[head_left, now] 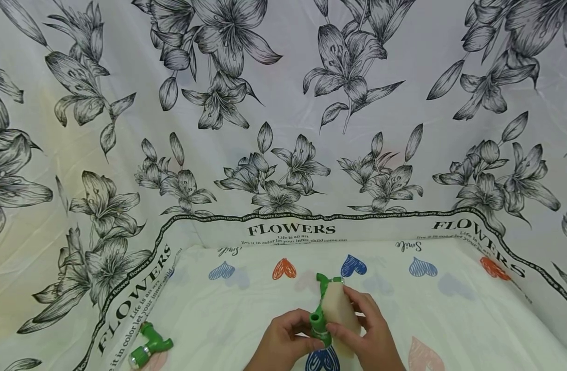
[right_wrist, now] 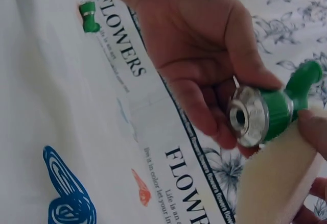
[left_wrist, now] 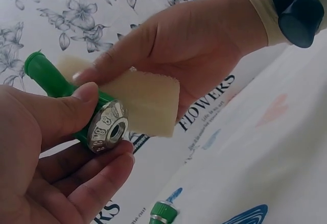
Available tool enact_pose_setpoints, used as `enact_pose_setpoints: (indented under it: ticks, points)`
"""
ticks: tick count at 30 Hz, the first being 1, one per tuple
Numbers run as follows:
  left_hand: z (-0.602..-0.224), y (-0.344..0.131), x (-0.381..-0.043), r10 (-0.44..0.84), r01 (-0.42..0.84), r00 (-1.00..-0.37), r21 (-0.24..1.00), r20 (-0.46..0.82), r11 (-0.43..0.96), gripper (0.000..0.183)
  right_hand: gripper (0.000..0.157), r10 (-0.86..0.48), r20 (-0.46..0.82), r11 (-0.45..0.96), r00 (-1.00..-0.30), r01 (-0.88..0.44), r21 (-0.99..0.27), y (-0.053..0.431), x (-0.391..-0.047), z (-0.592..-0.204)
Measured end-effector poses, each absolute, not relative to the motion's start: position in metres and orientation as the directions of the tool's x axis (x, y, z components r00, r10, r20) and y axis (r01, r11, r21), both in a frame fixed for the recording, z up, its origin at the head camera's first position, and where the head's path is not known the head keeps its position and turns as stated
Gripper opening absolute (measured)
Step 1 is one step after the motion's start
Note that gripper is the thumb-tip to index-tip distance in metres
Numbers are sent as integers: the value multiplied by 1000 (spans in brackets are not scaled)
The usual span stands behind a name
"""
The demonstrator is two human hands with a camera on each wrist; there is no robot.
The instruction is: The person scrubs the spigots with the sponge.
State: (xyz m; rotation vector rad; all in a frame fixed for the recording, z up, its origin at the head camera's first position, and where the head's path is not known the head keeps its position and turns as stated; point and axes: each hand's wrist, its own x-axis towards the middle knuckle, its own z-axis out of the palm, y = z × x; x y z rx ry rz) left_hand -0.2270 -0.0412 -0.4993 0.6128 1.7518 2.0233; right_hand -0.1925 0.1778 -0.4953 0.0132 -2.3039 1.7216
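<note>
My left hand (head_left: 285, 335) grips a green plastic tap (left_wrist: 48, 76) between thumb and fingers, its silvery end ring (right_wrist: 248, 114) facing outward in both wrist views. My right hand (head_left: 371, 330) holds a cream-coloured sponge block (head_left: 340, 312), thumb on the near side and fingers on the far side. The sponge lies against the tap's body, close to my left fingertips. Beyond the sponge in the head view, a second green tap (head_left: 322, 279) lies on the cloth, partly hidden by the sponge.
Another green tap (head_left: 150, 344) lies at the left on the white cloth (head_left: 246, 299) printed with hearts. A flower-printed curtain (head_left: 283, 103) rises behind and along both sides, meeting the cloth at the back.
</note>
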Motion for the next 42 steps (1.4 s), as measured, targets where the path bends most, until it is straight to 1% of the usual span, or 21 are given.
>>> enact_pose_setpoints:
  ticks: [3,7,12,18,22,28,37,42]
  points:
    - [-500,-42,-227,584,-12,-807,987,87,-163,26,73,183,155,305,-971,-94,-948,183,-196,-496]
    - [-500,-42,-228,606,-9,-789,985,98,-171,27,77,207,75,283,-975,-14,-959,186,-199,-496]
    - [-500,-43,-228,607,-8,-790,987,91,-159,28,78,204,53,267,-978,4,-964,185,-199,-498]
    - [-501,-43,-230,597,11,-796,989,100,-150,28,74,200,66,238,-978,-17,-971,181,-198,-501]
    - [-501,-43,-231,570,28,-817,993,88,-113,25,74,176,79,231,-981,-37,-972,177,-195,-501]
    - [-503,-42,-233,534,-2,-845,996,45,-87,22,70,110,89,209,-990,-65,-976,170,-189,-497]
    - [-505,-41,-235,495,11,-868,997,47,-75,20,64,64,188,166,-980,-175,-970,160,-179,-488]
    - [-504,-41,-235,486,14,-872,996,53,-83,20,64,54,212,179,-976,-199,-964,160,-178,-486]
